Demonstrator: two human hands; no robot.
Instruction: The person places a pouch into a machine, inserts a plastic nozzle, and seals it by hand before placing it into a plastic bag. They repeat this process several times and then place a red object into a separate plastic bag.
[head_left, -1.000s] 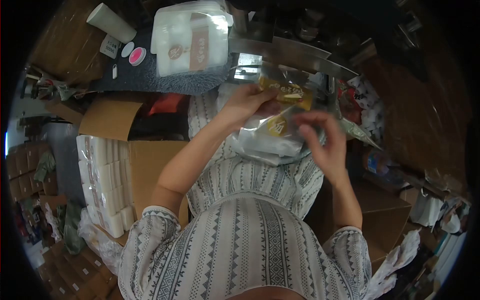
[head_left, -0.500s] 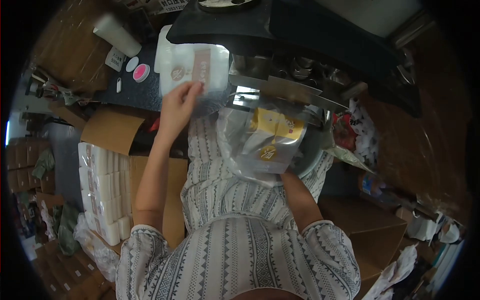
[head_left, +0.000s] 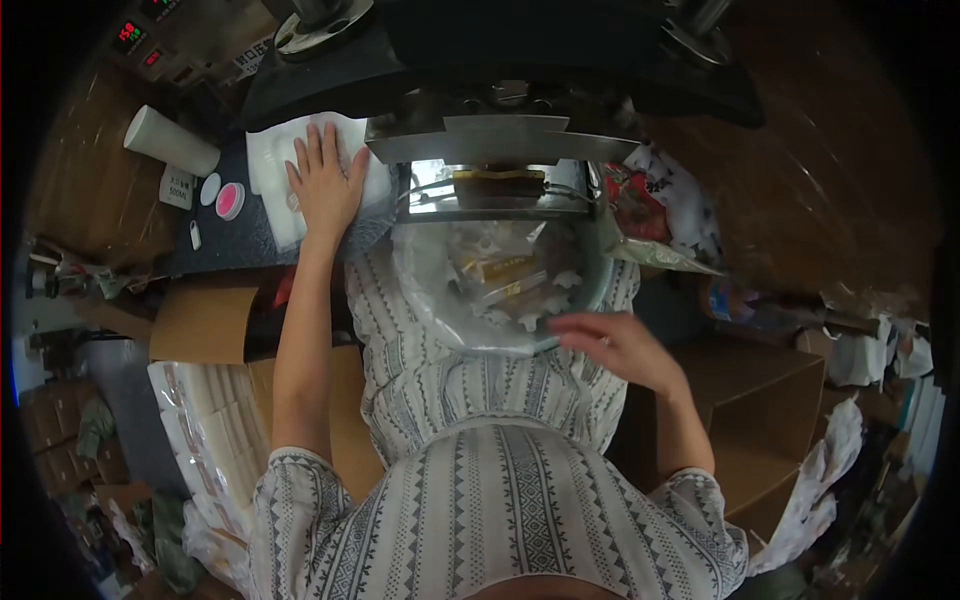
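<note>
My left hand (head_left: 326, 190) lies flat with fingers spread on a stack of translucent white plastic pouches (head_left: 272, 160), left of a black-and-metal machine. Over the right front rim of a basin (head_left: 425, 318) lined with clear plastic hangs my right hand (head_left: 620, 348), its fingers stretched out and holding nothing. Inside the basin lie clear pouches with a yellow label (head_left: 508, 268) and small whitish pieces. Behind it, the machine's metal bar (head_left: 505, 138) crosses above a shiny plate (head_left: 425, 205), where a yellow-edged strip (head_left: 498, 186) shows.
A pink round tin (head_left: 230, 201), its white lid (head_left: 210, 189) and a white cup (head_left: 172, 140) sit on the dark table at left. An open carton (head_left: 755, 400) stands at right. Packed white pouches (head_left: 205, 425) fill a box at left. A red-and-white bag (head_left: 640, 205) lies beside the machine.
My left hand has gone from pinching at the top pouch to lying flat on the stack. My right hand has let go of the yellow-labelled pouch and moved right. The view has shifted.
</note>
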